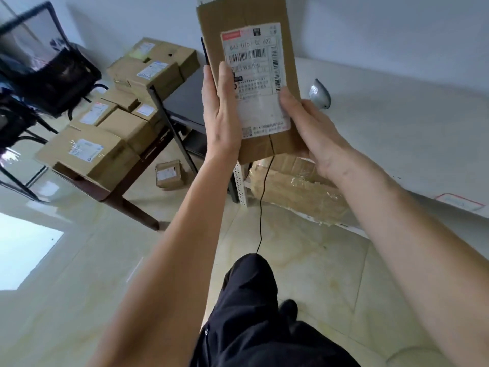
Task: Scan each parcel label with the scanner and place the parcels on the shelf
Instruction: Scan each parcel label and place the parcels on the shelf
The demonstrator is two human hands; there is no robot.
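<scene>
We have one parcel (248, 83) up in front of us, held in both hands, and we judge this to be the stretch between scanning and shelving: the label faces us squarely, and the white shelf (397, 133) lies just beyond and to the right of it. Our left hand (222, 115) clasps the parcel's left edge, thumb laid over the front face beside the label, and it seems to pinch a thin dark object against that same edge, possibly the scanner, though we cannot tell for sure. Our right hand (309, 128) closes its grip around the lower right corner, thumb pressed on the bottom of the label. Whether the label has been read already we cannot say; if not, the next move calls for bringing the scanner across the barcodes, and after that for carrying the parcel over onto the bare shelf board, clear of the small grey object (320, 95) resting there. The parcel is a flat, slim cardboard box, held upright with its long side vertical, taped along its middle seam, with a white label (255, 80) covering most of the front, printed with barcodes and blurred text. More parcels (119, 112) wait stacked on the dark surface (116, 192) to our left, and one small one sits on the floor.
</scene>
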